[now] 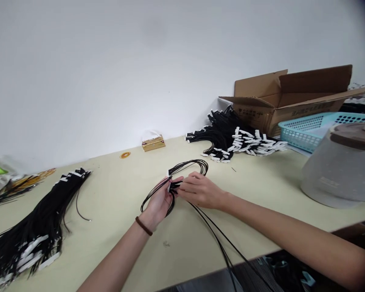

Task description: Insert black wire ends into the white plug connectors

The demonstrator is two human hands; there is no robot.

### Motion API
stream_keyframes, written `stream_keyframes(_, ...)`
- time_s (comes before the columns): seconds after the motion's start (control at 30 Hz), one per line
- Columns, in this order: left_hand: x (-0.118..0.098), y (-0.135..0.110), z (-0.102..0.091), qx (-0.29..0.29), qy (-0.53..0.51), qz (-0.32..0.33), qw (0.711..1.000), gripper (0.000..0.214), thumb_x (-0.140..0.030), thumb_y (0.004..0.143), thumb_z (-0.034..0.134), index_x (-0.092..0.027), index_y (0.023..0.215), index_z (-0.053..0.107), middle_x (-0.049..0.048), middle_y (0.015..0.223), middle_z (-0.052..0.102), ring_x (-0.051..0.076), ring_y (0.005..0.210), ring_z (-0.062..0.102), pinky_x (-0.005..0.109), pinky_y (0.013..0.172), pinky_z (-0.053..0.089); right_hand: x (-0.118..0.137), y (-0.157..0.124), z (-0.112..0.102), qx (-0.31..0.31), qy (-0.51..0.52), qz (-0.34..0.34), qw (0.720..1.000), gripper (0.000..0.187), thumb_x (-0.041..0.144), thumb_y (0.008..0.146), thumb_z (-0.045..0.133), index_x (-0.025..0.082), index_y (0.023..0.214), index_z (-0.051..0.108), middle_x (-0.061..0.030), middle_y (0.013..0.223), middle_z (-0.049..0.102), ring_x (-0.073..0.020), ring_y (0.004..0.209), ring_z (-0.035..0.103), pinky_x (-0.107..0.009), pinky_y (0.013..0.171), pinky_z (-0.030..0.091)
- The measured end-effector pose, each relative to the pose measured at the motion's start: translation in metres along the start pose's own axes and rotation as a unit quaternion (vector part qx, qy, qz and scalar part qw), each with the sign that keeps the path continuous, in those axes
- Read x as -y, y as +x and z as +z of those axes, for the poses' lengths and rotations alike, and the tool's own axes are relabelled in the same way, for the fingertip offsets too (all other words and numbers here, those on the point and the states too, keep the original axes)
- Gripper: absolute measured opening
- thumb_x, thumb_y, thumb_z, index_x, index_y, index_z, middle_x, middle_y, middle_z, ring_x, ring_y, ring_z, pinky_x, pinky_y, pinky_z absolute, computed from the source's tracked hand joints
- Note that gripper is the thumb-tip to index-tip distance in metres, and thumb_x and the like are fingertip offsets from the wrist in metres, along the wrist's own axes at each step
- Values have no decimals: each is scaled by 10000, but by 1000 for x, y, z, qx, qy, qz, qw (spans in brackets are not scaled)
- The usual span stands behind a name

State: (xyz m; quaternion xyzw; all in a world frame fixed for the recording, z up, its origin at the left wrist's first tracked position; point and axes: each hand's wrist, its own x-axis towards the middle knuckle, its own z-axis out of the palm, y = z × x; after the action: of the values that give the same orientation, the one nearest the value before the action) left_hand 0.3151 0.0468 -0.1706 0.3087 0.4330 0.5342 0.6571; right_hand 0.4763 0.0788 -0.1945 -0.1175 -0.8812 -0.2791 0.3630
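My left hand (159, 199), a brown band around its wrist, is closed around a looped bundle of thin black cables (202, 163) above the middle of the table. White connector ends show at its fingers. From the right, my right hand (197, 190) meets it, fingers bent and pinching the dark cables at the bundle's centre. Its fingertips are partly hidden. Several loose cable lengths (215, 231) trail from below my right hand over the table's front edge.
Black cables with white connectors (36, 219) lie at left; another pile (228, 129) lies at back right, before an open cardboard box (261, 113). A blue basket (301, 136) and a translucent container (328, 178) stand at right. A tissue pack (153, 143) and rubber bands (125, 155) sit near the wall.
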Motion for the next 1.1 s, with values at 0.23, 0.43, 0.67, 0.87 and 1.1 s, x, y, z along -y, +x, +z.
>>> stream_keyframes(0.23, 5, 2, 1, -9, 9, 19, 1000, 61, -220, 727, 576, -185, 762, 542, -25, 705, 604, 86, 613, 507, 212, 598, 394, 6, -1, 11, 36, 102, 76, 991, 150, 150, 878, 455, 164, 828, 596, -39, 807, 581, -149, 867, 473, -286, 687, 328)
stream_keyframes(0.43, 9, 4, -1, -34, 22, 31, 999, 131, -215, 679, 606, -182, 777, 526, -17, 726, 577, 81, 610, 480, 213, 586, 369, 10, 0, 8, 65, 127, 129, 981, 126, 170, 846, 479, 174, 871, 603, -50, 842, 574, -153, 809, 449, -285, 689, 340)
stream_keyframes(0.67, 10, 1, 2, -23, -12, 31, 999, 114, -196, 670, 624, -187, 752, 545, -49, 704, 587, 71, 644, 497, 200, 627, 380, 11, 2, 7, 47, 188, 173, 966, 100, 169, 830, 483, 166, 849, 581, -46, 838, 580, -150, 766, 446, -287, 713, 373)
stream_keyframes(0.87, 12, 3, 1, 7, -20, 30, 999, 133, -215, 671, 642, -177, 769, 561, -38, 705, 597, 65, 626, 499, 198, 600, 385, 9, 3, 7, 45, 200, 168, 964, 119, 141, 817, 477, 161, 861, 586, -39, 808, 570, -151, 751, 428, -279, 702, 382)
stream_keyframes(1.1, 12, 3, 0, -5, -26, 29, 999, 90, -176, 676, 631, -163, 748, 579, -24, 724, 607, 59, 642, 509, 174, 595, 391, 6, 1, 8, 78, 176, 102, 976, 205, 154, 865, 440, 194, 968, 613, -45, 883, 564, -145, 777, 438, -270, 711, 388)
